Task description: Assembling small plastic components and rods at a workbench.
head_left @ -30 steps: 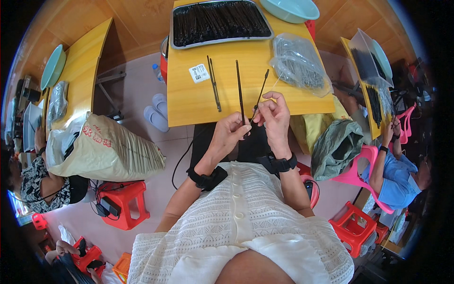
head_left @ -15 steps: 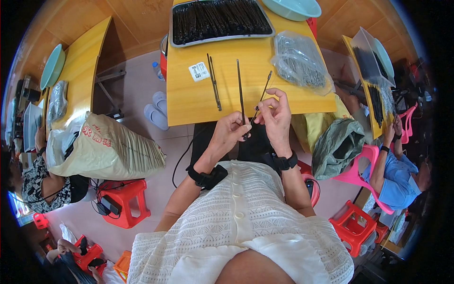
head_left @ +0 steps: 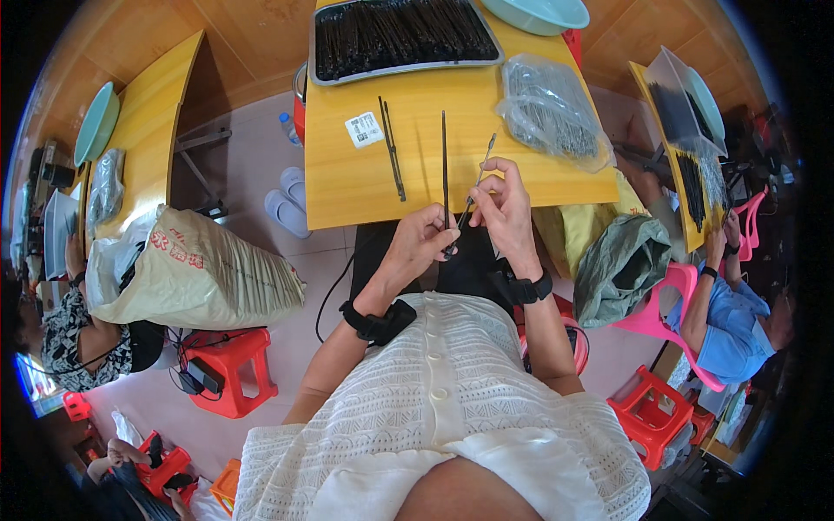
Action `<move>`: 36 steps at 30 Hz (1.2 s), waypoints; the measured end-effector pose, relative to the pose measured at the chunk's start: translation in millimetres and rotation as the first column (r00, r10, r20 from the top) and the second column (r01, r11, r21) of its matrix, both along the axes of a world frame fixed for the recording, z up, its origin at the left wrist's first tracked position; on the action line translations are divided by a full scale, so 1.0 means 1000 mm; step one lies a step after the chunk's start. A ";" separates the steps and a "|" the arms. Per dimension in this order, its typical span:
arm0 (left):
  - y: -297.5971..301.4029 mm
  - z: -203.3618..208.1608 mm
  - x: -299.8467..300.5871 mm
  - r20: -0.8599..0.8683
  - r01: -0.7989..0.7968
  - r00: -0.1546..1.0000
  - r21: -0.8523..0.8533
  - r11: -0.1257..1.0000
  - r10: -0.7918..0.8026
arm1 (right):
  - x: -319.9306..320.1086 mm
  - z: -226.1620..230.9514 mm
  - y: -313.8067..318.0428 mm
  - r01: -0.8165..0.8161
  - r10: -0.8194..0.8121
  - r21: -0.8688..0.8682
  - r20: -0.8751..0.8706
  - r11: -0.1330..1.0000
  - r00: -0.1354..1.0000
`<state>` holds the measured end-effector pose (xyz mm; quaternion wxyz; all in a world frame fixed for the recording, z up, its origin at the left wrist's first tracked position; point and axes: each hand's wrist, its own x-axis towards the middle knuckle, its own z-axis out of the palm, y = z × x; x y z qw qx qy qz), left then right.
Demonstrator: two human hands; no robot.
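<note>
My left hand [head_left: 419, 241] is closed around the lower end of a thin black rod [head_left: 444, 156], which points away from me over the table's near edge. Beside it, my right hand [head_left: 506, 213] pinches a thin grey rod [head_left: 486, 159] with a small flattened tip. The lower ends of both rods come close together between my hands; whether they touch is hard to see. Two more black rods [head_left: 392, 152] lie on the yellow table [head_left: 347, 191], left of my hands, next to a white printed label [head_left: 364, 129].
Farther back are a metal tray [head_left: 408, 72] full of black rods, a clear bag [head_left: 556, 113] of thin metal rods and a light-blue basin [head_left: 543, 16]. A big sack [head_left: 200, 265] stands left. Red stools [head_left: 234, 373] and people at other tables flank me.
The black rod in my left hand has tipped slightly to the right. My right hand has shifted a little, and its rod now shows greyer along its length.
</note>
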<state>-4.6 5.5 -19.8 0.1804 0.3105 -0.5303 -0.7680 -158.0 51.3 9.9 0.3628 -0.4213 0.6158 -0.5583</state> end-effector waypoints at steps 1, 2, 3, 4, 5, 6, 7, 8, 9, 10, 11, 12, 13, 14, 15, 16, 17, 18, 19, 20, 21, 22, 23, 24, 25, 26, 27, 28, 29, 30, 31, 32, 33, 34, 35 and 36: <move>0.000 0.000 0.000 0.010 0.000 1.000 -0.008 1.000 0.000 | 0.001 0.001 0.000 0.005 -0.005 0.005 0.004 1.000 1.000; 0.000 0.000 0.000 0.020 0.000 1.000 -0.016 1.000 0.001 | 0.002 0.002 0.000 0.010 -0.010 0.010 0.007 1.000 1.000; -0.001 0.001 0.000 0.020 0.000 1.000 -0.016 1.000 0.001 | 0.002 0.002 -0.001 0.010 -0.010 0.010 0.007 1.000 1.000; -0.001 0.001 0.001 0.023 -0.002 1.000 -0.026 1.000 0.003 | 0.002 0.002 -0.001 0.014 -0.014 0.012 0.010 1.000 1.000; -0.001 0.001 0.001 0.026 -0.004 1.000 -0.036 0.999 0.005 | 0.003 0.002 -0.001 0.019 -0.019 0.015 0.014 1.000 1.000; -0.001 0.002 0.001 0.025 -0.004 1.000 -0.036 0.999 0.005 | 0.003 0.003 -0.001 0.018 -0.018 0.015 0.013 1.000 1.000; -0.001 0.002 0.001 0.013 -0.015 1.000 -0.024 1.000 0.015 | 0.004 0.003 -0.002 0.003 -0.003 0.006 0.016 1.000 1.000; -0.001 0.002 0.001 0.001 -0.026 1.000 -0.012 1.000 0.026 | 0.004 0.003 -0.002 -0.013 0.013 -0.002 0.020 1.000 1.000; -0.001 0.002 0.000 0.000 -0.028 1.000 -0.012 1.000 0.028 | 0.004 0.003 -0.002 -0.014 0.014 -0.002 0.019 1.000 1.000; -0.002 0.002 0.000 -0.001 -0.035 0.999 -0.018 0.999 0.035 | 0.004 0.003 -0.003 -0.019 0.019 -0.004 0.017 1.000 1.000; -0.002 0.003 0.000 -0.002 -0.043 0.999 -0.024 0.999 0.043 | 0.004 0.004 -0.003 -0.023 0.023 -0.005 0.015 1.000 1.000; -0.003 0.003 0.000 -0.002 -0.044 0.999 -0.024 0.999 0.044 | 0.005 0.003 -0.004 -0.025 0.025 -0.005 0.015 1.000 1.000; -0.002 0.004 -0.001 0.004 -0.062 0.998 -0.015 0.998 0.062 | 0.005 0.003 -0.004 -0.036 0.036 0.005 0.022 0.999 0.999; -0.002 0.005 -0.002 0.011 -0.080 0.997 -0.005 0.997 0.080 | 0.005 0.003 -0.004 -0.048 0.048 0.015 0.029 0.999 0.998; -0.003 0.006 -0.002 0.010 -0.082 0.997 -0.005 0.997 0.082 | 0.006 0.003 -0.004 -0.049 0.049 0.015 0.029 0.999 0.998; -0.003 0.006 -0.002 0.027 -0.089 0.996 -0.001 0.996 0.089 | 0.007 0.001 -0.003 -0.057 0.056 0.015 0.040 0.998 0.998; -0.003 0.007 -0.003 0.044 -0.097 0.994 0.004 0.995 0.097 | 0.007 0.000 -0.003 -0.064 0.063 0.016 0.050 0.998 0.997; -0.004 0.006 -0.003 0.045 -0.098 0.994 0.004 0.995 0.097 | 0.007 0.000 -0.002 -0.065 0.064 0.017 0.050 0.998 0.997; -0.004 0.006 -0.003 0.042 -0.104 0.994 0.013 0.995 0.103 | 0.007 0.000 -0.002 -0.067 0.066 0.025 0.052 0.997 0.996; -0.004 0.006 -0.003 0.040 -0.109 0.993 0.022 0.994 0.108 | 0.007 -0.001 -0.002 -0.069 0.068 0.033 0.053 0.997 0.996; -0.004 0.004 -0.003 0.041 -0.110 0.993 0.023 0.994 0.109 | 0.008 -0.001 -0.002 -0.070 0.069 0.034 0.053 0.997 0.996; -0.004 0.001 -0.003 0.033 -0.112 0.993 0.012 0.994 0.112 | 0.008 -0.002 -0.002 -0.075 0.073 0.029 0.059 0.997 0.996; -0.005 -0.001 -0.003 0.025 -0.114 0.993 0.001 0.993 0.114 | 0.009 -0.002 -0.002 -0.079 0.077 0.025 0.064 0.997 0.995; -0.004 0.000 -0.003 0.025 -0.115 0.993 0.002 0.993 0.115 | 0.008 -0.002 -0.002 -0.080 0.078 0.026 0.064 0.996 0.995; -0.004 0.002 -0.004 0.034 -0.117 0.992 -0.011 0.993 0.118 | 0.008 -0.002 -0.002 -0.080 0.078 0.036 0.056 0.996 0.995; -0.004 0.003 -0.004 0.043 -0.120 0.992 -0.024 0.993 0.121 | 0.008 -0.002 -0.002 -0.080 0.077 0.046 0.047 0.996 0.996; -0.004 0.004 -0.005 0.044 -0.121 0.992 -0.024 0.992 0.122 | 0.008 -0.002 -0.002 -0.081 0.079 0.047 0.048 0.996 0.996; -0.004 0.004 -0.005 0.037 -0.126 0.991 -0.031 0.992 0.127 | 0.008 -0.002 -0.002 -0.079 0.077 0.048 0.044 0.996 0.996; -0.004 0.005 -0.006 0.031 -0.130 0.991 -0.039 0.991 0.131 | 0.009 -0.002 -0.002 -0.076 0.074 0.048 0.039 0.996 0.996; -0.004 0.007 -0.006 0.031 -0.130 0.991 -0.039 0.991 0.131 | 0.009 -0.002 -0.002 -0.076 0.074 0.049 0.040 0.996 0.996; -0.003 0.009 -0.007 0.035 -0.149 0.988 -0.059 0.987 0.151 | 0.009 -0.002 -0.002 -0.079 0.077 0.047 0.033 0.996 0.996; -0.003 0.011 -0.008 0.038 -0.167 0.985 -0.080 0.983 0.170 | 0.009 -0.002 -0.003 -0.081 0.080 0.045 0.027 0.996 0.996; -0.003 0.010 -0.009 0.038 -0.167 0.985 -0.080 0.983 0.171 | 0.009 -0.002 -0.003 -0.081 0.080 0.045 0.027 0.996 0.996; -0.002 0.009 -0.009 0.041 -0.180 0.982 -0.115 0.977 0.186 | 0.009 -0.002 -0.003 -0.081 0.080 0.049 0.023 0.996 0.997; -0.001 0.008 -0.010 0.042 -0.193 0.979 -0.151 0.969 0.202 | 0.010 -0.002 -0.003 -0.080 0.080 0.052 0.019 0.995 0.997; 0.000 0.006 -0.010 0.042 -0.193 0.979 -0.150 0.970 0.201 | 0.010 -0.001 -0.003 -0.080 0.079 0.053 0.019 0.995 0.997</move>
